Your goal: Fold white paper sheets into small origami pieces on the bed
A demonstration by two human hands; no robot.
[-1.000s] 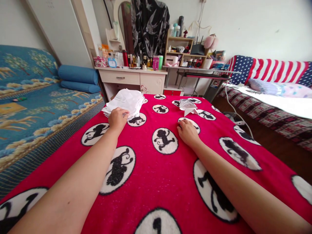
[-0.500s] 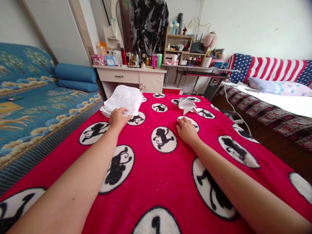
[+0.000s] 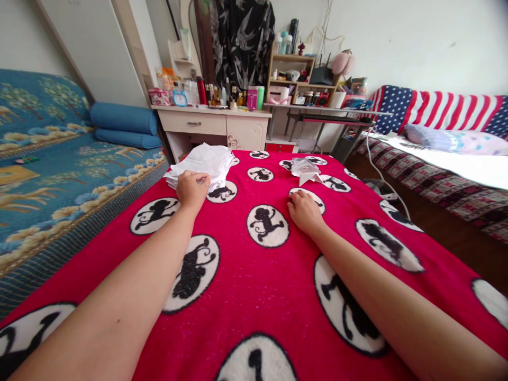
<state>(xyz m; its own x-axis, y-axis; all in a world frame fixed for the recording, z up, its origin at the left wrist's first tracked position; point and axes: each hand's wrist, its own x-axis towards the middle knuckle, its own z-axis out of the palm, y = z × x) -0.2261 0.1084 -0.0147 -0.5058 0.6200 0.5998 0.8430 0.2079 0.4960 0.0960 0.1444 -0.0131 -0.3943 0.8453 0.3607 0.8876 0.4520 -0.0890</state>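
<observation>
My left hand (image 3: 192,190) rests on the near edge of a loose stack of white paper sheets (image 3: 206,161), its fingers curled onto the top sheet. My right hand (image 3: 304,210) lies palm down with its fingers flat on the red blanket (image 3: 246,275), which is printed with white circles and black dog shapes. A folded white paper piece (image 3: 305,169) sits a short way beyond my right hand, apart from it.
A blue patterned sofa (image 3: 47,159) with a blue bolster (image 3: 123,119) runs along the left. Ahead stand a white dresser (image 3: 214,124) crowded with bottles and a shelf desk (image 3: 313,100). A bed with a flag-pattern cover (image 3: 436,114) is at the right, and a white cable (image 3: 381,180) hangs beside it.
My left hand's fingers have curled in on the top sheet of the paper stack, which lies flatter now. My right hand has stayed put.
</observation>
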